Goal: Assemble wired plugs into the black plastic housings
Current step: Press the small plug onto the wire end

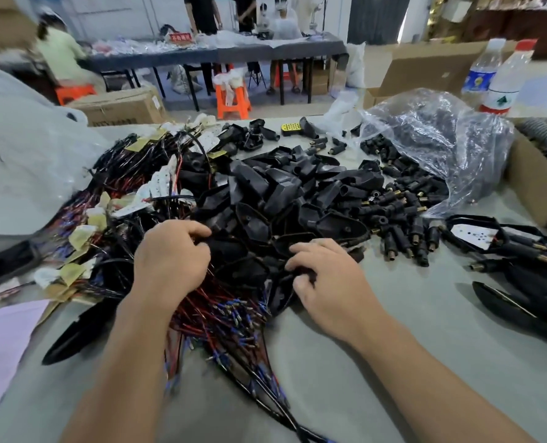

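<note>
A heap of black plastic housings (285, 190) fills the middle of the grey table (377, 346). To its left lies a tangle of red and black wired plugs (128, 187) with paper tags, their blue-tipped ends (230, 318) spread toward me. Small black plugs with brass tips (403, 231) lie to the right. My left hand (170, 260) is at the near edge of the heap, fingers curled round a black housing. My right hand (326, 279) has fingers and thumb curled round another black piece (301, 270); what sits under the palms is hidden.
A clear plastic bag (438, 135) of black plugs lies at the right, with two water bottles (496, 78) and a cardboard box (534, 187) behind. Finished wired assemblies (521, 251) lie at the far right. A pink sheet (3, 343) is at the left. People stand at a far table (214, 55).
</note>
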`<state>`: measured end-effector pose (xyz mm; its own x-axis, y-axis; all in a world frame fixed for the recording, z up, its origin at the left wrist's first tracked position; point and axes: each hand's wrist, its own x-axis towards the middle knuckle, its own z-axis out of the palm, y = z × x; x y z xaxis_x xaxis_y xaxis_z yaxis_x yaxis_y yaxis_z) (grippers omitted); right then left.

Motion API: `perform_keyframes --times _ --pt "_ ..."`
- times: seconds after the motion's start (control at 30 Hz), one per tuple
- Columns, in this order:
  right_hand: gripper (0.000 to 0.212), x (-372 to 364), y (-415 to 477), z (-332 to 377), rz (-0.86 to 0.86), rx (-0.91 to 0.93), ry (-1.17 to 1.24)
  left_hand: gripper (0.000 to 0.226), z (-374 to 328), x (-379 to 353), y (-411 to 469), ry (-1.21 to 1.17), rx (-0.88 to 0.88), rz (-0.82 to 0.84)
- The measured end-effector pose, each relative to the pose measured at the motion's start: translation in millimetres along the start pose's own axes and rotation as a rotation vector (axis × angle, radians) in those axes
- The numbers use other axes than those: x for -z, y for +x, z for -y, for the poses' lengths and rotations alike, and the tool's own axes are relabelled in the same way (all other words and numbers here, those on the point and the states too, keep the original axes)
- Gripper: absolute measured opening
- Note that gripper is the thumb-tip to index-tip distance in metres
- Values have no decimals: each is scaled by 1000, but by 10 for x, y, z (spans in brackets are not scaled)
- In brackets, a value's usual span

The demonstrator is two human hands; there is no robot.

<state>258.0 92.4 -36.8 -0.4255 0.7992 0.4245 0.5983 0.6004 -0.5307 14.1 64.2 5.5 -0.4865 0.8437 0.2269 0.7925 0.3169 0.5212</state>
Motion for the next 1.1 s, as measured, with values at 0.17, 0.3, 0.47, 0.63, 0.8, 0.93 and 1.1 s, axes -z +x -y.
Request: perform_keyframes --times 0.17,0.3,0.47,0.63,0.8,0.93,1.1 --pt "18 -48 -5 5 -91 1 -55 70 42 -168 -45 199 -125 40" --pt "20 -23 -67 -53 -137 -37 -14 105 29 -183 -60 -267 -55 144" --pt "34 45 -91 -117 -190 -177 17 110 -44 -105 -69 -810 -13 -59" --pt "34 48 -208 3 -283 -160 212 79 -125 -43 -163 -1045 -123 -210" --pt "17 119 -54 410 -179 -182 429 65 -427 -112 -327 -884 -303 -186" --pt "40 201 293 649 13 -379 737 62 -569 -194 -600 -681 -497 -136" --pt "43 372 735 695 619 -704 1213 42 -598 -293 -753 -636 -581 -134"
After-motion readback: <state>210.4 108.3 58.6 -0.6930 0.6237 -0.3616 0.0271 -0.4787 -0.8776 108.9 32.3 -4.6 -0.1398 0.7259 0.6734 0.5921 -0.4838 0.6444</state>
